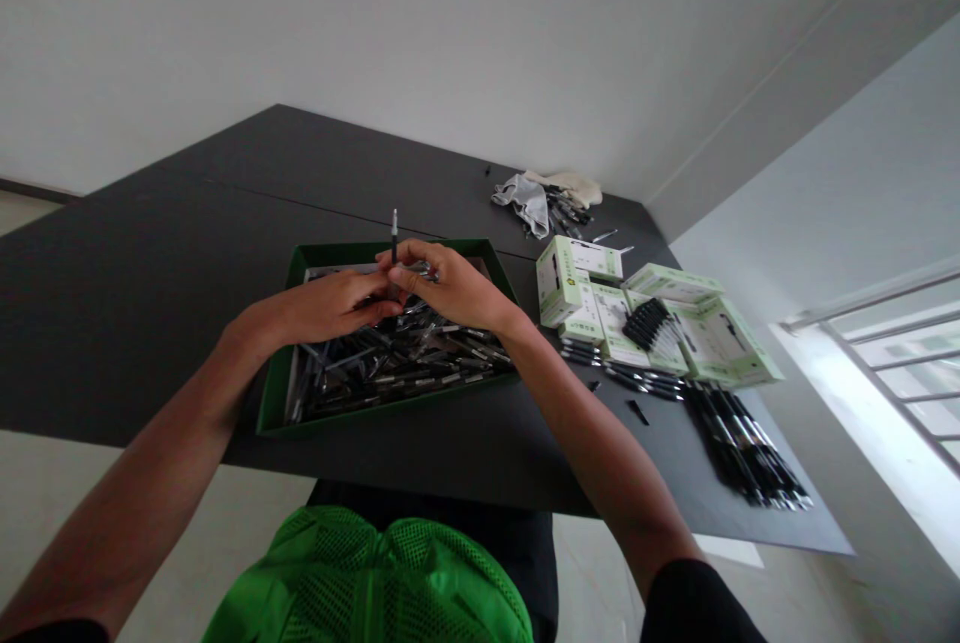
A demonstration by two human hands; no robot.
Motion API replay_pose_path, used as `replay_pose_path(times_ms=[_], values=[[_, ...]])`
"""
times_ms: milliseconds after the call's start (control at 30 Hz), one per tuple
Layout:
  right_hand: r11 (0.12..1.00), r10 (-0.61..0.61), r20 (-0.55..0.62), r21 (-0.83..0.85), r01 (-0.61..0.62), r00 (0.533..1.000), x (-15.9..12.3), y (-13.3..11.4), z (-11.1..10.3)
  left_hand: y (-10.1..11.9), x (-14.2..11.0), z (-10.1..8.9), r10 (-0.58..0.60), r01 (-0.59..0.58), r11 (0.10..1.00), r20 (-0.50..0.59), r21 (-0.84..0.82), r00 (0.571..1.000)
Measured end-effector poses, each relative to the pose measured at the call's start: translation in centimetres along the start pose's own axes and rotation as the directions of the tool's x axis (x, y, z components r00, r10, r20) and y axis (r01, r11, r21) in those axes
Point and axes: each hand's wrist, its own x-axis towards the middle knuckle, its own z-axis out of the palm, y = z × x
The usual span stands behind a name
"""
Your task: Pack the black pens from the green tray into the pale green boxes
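Over a green box [390,415] full of loose pens [420,368], both my hands come together around one pen [394,235]. It stands upright, its silver tip pointing up and its dark barrel between my fingers. My left hand [337,303] reaches in from the left, its fingers closed on the lower part of the pen. From the right, my right hand [442,281] pinches the barrel near the same spot with thumb and forefinger. The pen's lower end is hidden by my fingers.
Light green cartons [559,283] stand right of the box, one holding a bundle of pens [651,325]. More pens [742,443] lie in rows at the right table edge. Crumpled cloths [525,203] and loose pens [566,213] are at the back, near the wall.
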Motion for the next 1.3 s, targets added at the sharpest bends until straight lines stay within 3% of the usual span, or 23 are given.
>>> replay_pose_path(times_ms=[100,200,300,400,500,567,633,700,767,900,967,1033,1100,1200,1267,1300], values=[[0.993,0.047,0.088,-0.116,-0.037,0.995,-0.7,-1.0,-1.5,0.4,-0.1,-0.1,0.012,-0.012,1.000,-0.013,-0.012,1.000],[0.977,0.070,0.033,-0.202,-0.062,0.997,-2.1,-3.0,-4.4,0.8,-0.3,-0.3,0.040,-0.041,0.999,-0.037,-0.013,0.999],[0.959,0.009,-0.113,-0.281,-0.041,0.994,-4.6,-5.9,-7.9,1.1,-0.5,-0.4,0.050,-0.051,0.999,-0.051,-0.015,0.997],[0.951,-0.078,-0.346,-0.306,-0.034,0.935,-7.6,-8.9,-10.7,1.2,-0.4,-0.4,0.049,-0.050,0.999,-0.049,-0.009,0.998],[0.955,-0.140,-0.437,-0.298,0.004,0.888,-9.5,-10.7,-12.0,1.2,-0.2,-0.3,0.046,-0.046,0.999,-0.025,0.005,0.999],[0.956,-0.088,-0.355,-0.292,-0.021,0.931,-9.3,-10.6,-11.5,1.2,-0.2,-0.3,0.053,-0.053,0.999,-0.016,0.009,0.998],[0.946,0.058,-0.140,-0.307,-0.099,0.988,-7.9,-9.4,-9.8,1.2,-0.3,-0.3,0.063,-0.063,0.998,-0.033,-0.004,0.997],[0.922,0.216,0.119,-0.351,-0.162,0.969,-5.9,-7.1,-7.0,1.2,-0.4,-0.4,0.061,-0.063,0.997,-0.062,-0.038,0.996],[0.894,0.288,0.254,-0.416,-0.164,0.923,-3.9,-4.6,-3.7,1.3,-0.5,-0.5,0.051,-0.056,0.996,-0.088,-0.065,0.995],[0.794,0.391,0.308,-0.589,-0.149,0.867,-1.6,-1.3,1.6,1.5,-0.6,-0.6,0.054,-0.059,0.997,-0.100,-0.049,0.993],[0.774,0.409,0.306,-0.615,-0.150,0.860,-1.3,-1.1,2.7,1.5,-0.7,-0.6,0.055,-0.061,0.997,-0.109,-0.053,0.992],[0.782,0.392,0.285,-0.604,-0.154,0.875,-1.3,-1.5,2.7,1.4,-0.8,-0.5,0.049,-0.064,0.995,-0.190,-0.071,0.981],[0.797,0.346,0.259,-0.588,-0.137,0.902,-1.6,-2.3,1.8,1.3,-1.1,-0.4,0.024,-0.077,0.989,-0.371,-0.129,0.928],[0.772,0.299,0.157,-0.619,-0.142,0.941,-2.5,-4.4,-0.7,0.9,-1.2,-0.2,-0.054,-0.187,0.938,-0.654,-0.292,0.755],[0.747,0.256,0.035,-0.642,-0.175,0.966,-3.7,-6.3,-3.0,0.6,-1.2,-0.1,-0.105,-0.257,0.897,-0.740,-0.359,0.664],[0.743,0.212,-0.039,-0.643,-0.186,0.977,-4.5,-7.3,-4.2,0.5,-1.2,-0.2,-0.115,-0.273,0.888,-0.753,-0.371,0.647]])
